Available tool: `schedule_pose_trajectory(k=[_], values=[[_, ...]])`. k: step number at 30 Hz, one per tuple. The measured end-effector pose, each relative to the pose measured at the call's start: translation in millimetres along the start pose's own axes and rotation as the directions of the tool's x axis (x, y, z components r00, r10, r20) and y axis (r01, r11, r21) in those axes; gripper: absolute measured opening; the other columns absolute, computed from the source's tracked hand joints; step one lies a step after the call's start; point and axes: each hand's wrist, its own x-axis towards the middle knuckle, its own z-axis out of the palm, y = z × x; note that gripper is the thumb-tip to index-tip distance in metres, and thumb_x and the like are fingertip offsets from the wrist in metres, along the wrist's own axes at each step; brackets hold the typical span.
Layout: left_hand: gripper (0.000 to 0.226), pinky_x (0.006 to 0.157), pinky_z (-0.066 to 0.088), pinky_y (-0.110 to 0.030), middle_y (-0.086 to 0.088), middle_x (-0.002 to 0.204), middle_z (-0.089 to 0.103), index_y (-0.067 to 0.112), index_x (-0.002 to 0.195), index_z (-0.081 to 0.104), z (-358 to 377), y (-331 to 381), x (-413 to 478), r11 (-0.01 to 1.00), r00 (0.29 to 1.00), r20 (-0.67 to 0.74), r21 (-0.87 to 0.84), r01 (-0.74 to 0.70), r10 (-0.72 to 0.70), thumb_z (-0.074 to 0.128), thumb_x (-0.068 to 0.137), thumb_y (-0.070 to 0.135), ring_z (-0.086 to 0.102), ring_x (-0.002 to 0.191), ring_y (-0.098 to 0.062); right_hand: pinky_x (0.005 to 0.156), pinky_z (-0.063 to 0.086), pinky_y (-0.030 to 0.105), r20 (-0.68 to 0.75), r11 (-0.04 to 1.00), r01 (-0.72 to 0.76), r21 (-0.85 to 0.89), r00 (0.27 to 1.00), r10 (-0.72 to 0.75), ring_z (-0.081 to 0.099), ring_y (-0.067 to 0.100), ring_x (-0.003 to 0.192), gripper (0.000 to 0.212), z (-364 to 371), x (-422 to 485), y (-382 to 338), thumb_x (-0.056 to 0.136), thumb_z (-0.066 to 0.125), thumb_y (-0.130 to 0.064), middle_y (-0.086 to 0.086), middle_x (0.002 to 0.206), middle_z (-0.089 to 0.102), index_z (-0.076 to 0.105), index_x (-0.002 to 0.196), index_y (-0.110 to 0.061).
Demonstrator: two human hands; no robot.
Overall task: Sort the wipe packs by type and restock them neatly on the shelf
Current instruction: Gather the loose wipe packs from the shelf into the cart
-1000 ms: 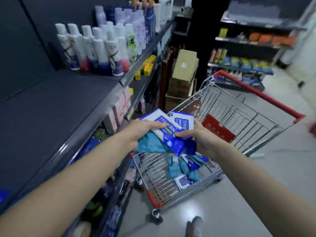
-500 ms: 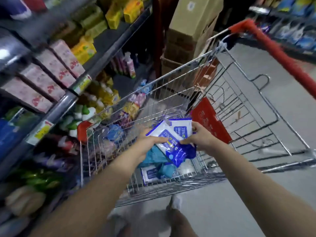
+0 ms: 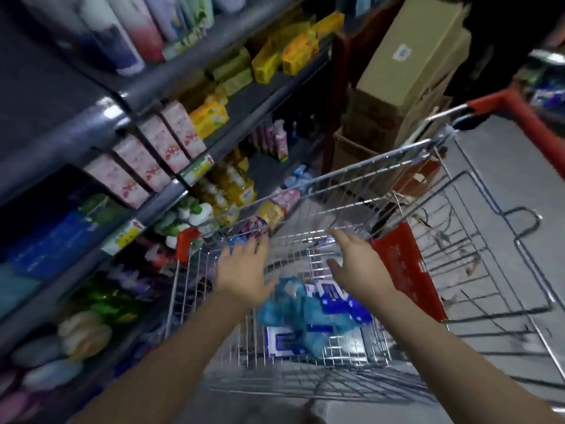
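Hands spread above a silver wire shopping cart (image 3: 305, 381): left hand (image 3: 244, 270) and right hand (image 3: 357, 264), each grip released, holding nothing. On the cart bottom, below and between them, lie blue and white plastic wipe packs (image 3: 308, 310).

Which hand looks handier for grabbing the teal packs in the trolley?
Probably the left hand: it is open, its thumb right beside the teal packs; the right hand hovers nearer the blue-and-white packs.

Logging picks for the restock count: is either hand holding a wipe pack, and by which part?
Nothing is held. Left hand and right hand are both open over the cart; the wipe packs lie loose inside it.
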Motion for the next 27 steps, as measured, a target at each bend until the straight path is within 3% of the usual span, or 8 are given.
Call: schedule_pose_trajectory(k=[3, 7, 9, 12, 18, 22, 27], values=[[0.084, 0.111, 0.025, -0.043, -0.006, 0.155, 0.025, 0.02, 0.152, 0.008, -51.8, -59.6, -38.4, 0.995, 0.957, -0.283, 0.048, 0.085, -0.068, 0.034, 0.089, 0.069, 0.029, 0.138, -0.028, 0.095, 0.043, 0.041, -0.178, 0.963, 0.264, -0.049, 0.947, -0.268, 0.048, 0.032, 0.117, 0.059, -33.6, 3.3, -96.6, 0.09, 0.056, -0.022, 0.01, 0.129, 0.053, 0.035, 0.145, -0.02], [0.076, 0.092, 0.04, -0.041, -0.008, 0.13, 0.056, 0.015, 0.137, 0.045, -107.1, -170.9, -110.8, 0.955, 0.787, -0.568, 0.004, 0.296, -0.241, 0.043, 0.081, 0.067, 0.054, 0.113, -0.029, 0.094, 0.042, 0.043, -0.244, 0.842, 0.509, -0.178, 0.806, -0.539, 0.046, 0.031, 0.115, 0.061, -55.7, -14.5, -250.0, 0.09, 0.055, -0.029, 0.008, 0.128, 0.049, 0.032, 0.146, -0.019], [0.077, 0.09, 0.041, -0.041, -0.01, 0.127, 0.058, 0.011, 0.136, 0.047, -117.2, -232.5, -155.1, 0.915, 0.723, -0.6, -0.038, 0.401, -0.342, 0.05, 0.081, 0.065, 0.056, 0.109, -0.031, 0.094, 0.042, 0.042, -0.258, 0.777, 0.582, -0.239, 0.733, -0.629, 0.047, 0.031, 0.115, 0.062, -50.4, -28.3, -321.3, 0.091, 0.053, -0.031, 0.007, 0.128, 0.049, 0.029, 0.147, -0.02], [0.078, 0.096, 0.035, -0.041, -0.009, 0.136, 0.05, 0.012, 0.143, 0.035, -112.1, -314.7, -221.8, 0.835, 0.645, -0.597, -0.077, 0.545, -0.476, 0.043, 0.086, 0.065, 0.049, 0.117, -0.03, 0.093, 0.04, 0.041, -0.268, 0.702, 0.653, -0.284, 0.649, -0.712, 0.046, 0.032, 0.116, 0.063, -23.2, -50.0, -417.4, 0.09, 0.053, -0.03, 0.008, 0.13, 0.048, 0.028, 0.148, -0.021], [0.073, 0.096, 0.036, -0.04, -0.007, 0.134, 0.051, 0.015, 0.139, 0.036, -71.8, -451.1, -333.1, 0.734, 0.559, -0.567, -0.123, 0.668, -0.604, 0.042, 0.087, 0.066, 0.047, 0.12, -0.029, 0.09, 0.041, 0.042, -0.183, 0.659, 0.703, -0.269, 0.634, -0.751, 0.046, 0.032, 0.116, 0.06, 52.7, -92.8, -580.7, 0.09, 0.054, -0.033, 0.009, 0.13, 0.046, 0.032, 0.144, -0.021], [0.067, 0.096, 0.036, -0.039, -0.005, 0.13, 0.053, 0.018, 0.136, 0.04, -49.5, -503.7, -372.5, 0.734, 0.588, -0.504, -0.146, 0.664, -0.632, 0.042, 0.088, 0.065, 0.048, 0.119, -0.027, 0.088, 0.043, 0.04, -0.086, 0.681, 0.694, -0.235, 0.683, -0.726, 0.05, 0.034, 0.113, 0.05, 89.3, -104.4, -634.2, 0.09, 0.055, -0.039, 0.01, 0.124, 0.05, 0.043, 0.134, -0.018], [0.079, 0.104, 0.035, -0.038, -0.001, 0.14, 0.047, 0.024, 0.144, 0.035, -18.0, -539.7, -381.5, 0.844, 0.792, -0.293, -0.217, 0.491, -0.536, 0.049, 0.082, 0.071, 0.043, 0.129, -0.023, 0.09, 0.044, 0.036, 0.123, 0.76, 0.63, -0.16, 0.777, -0.618, 0.053, 0.03, 0.115, 0.073, 127.3, -93.6, -666.8, 0.078, 0.063, -0.063, 0.01, 0.126, 0.052, 0.043, 0.135, -0.021]])
